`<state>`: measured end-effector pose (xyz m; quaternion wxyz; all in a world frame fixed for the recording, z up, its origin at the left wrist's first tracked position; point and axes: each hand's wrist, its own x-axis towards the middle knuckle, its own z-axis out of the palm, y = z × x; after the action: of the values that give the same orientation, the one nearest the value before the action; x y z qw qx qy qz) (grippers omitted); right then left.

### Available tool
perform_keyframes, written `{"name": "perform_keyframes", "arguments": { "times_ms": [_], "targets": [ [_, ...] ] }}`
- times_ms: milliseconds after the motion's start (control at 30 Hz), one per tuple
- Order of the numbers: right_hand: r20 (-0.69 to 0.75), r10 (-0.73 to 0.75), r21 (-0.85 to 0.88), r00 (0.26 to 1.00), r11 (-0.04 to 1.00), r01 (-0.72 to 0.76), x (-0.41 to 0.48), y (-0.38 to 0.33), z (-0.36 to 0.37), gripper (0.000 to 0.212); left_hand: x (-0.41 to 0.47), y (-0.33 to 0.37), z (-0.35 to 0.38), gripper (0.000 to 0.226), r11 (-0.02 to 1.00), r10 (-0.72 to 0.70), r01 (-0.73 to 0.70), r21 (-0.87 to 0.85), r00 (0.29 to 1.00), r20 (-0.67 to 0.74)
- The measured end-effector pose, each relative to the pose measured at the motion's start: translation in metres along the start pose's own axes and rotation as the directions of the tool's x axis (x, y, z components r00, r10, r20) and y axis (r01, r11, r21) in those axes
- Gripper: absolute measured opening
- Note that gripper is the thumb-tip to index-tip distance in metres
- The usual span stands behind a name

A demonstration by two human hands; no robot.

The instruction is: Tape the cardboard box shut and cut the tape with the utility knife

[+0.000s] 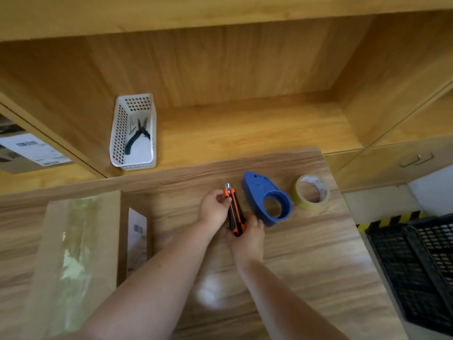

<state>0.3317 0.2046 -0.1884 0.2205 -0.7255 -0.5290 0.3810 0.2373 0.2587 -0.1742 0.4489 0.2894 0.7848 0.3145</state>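
Observation:
An orange and black utility knife is held over the wooden table, its metal tip pointing away from me. My right hand grips its rear end from below. My left hand pinches the front part near the slider. The cardboard box lies at the left, with clear tape along its top seam and a white label on its side. A roll of clear yellowish tape lies flat to the right. Between knife and roll sits a blue tape dispenser.
A white plastic basket with pliers inside stands on the shelf behind the table. A black crate sits at the lower right beside the table edge. Another labelled box is in the left compartment.

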Motion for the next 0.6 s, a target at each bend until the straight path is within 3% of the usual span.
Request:
{"name": "perform_keyframes", "arguments": {
  "times_ms": [367,600],
  "targets": [
    [0.036,-0.043,-0.051,0.998,0.998,0.045,0.005,0.010,-0.004,0.049,0.004,-0.017,0.005,0.033,0.992,0.083,-0.078,0.099,0.995,-0.053],
    [0.073,-0.074,-0.011,0.995,0.997,0.075,0.006,0.006,-0.016,0.051,-0.007,-0.013,0.000,0.041,0.987,0.092,-0.091,0.131,0.996,0.002]
  ]
}}
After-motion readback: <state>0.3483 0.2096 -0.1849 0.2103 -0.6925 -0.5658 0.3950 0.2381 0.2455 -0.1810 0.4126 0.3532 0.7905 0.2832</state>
